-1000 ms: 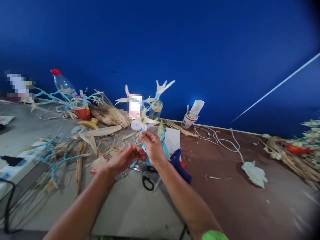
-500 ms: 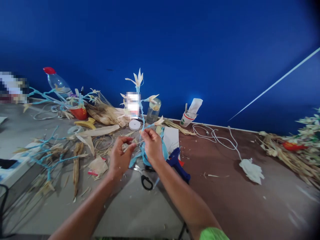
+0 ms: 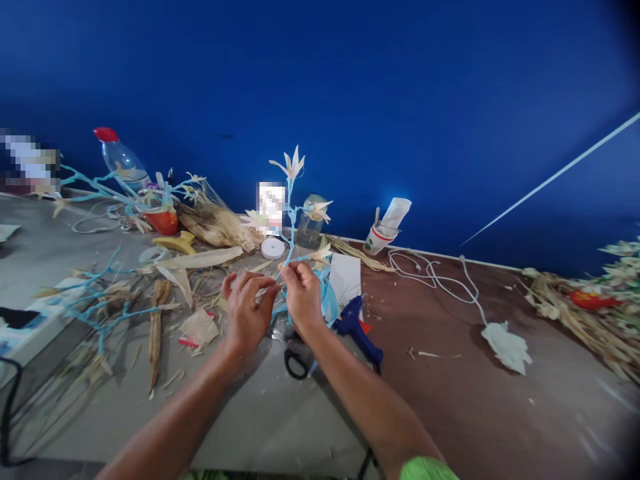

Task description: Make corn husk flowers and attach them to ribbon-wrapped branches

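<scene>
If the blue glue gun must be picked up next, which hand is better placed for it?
Probably the right hand: the blue glue gun lies to its right, while the left hand is farther away. However, the right hand pinches the blue stem, so it would have to let go first.

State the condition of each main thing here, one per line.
Flower stem, upright
Right hand, pinching the stem
Left hand, curled near the stem
Bottle, capped
Glue gun, lying down
Scissors, blades hidden
White cup, things inside
Red cup, stems inside
Cord, loosely looped
</scene>
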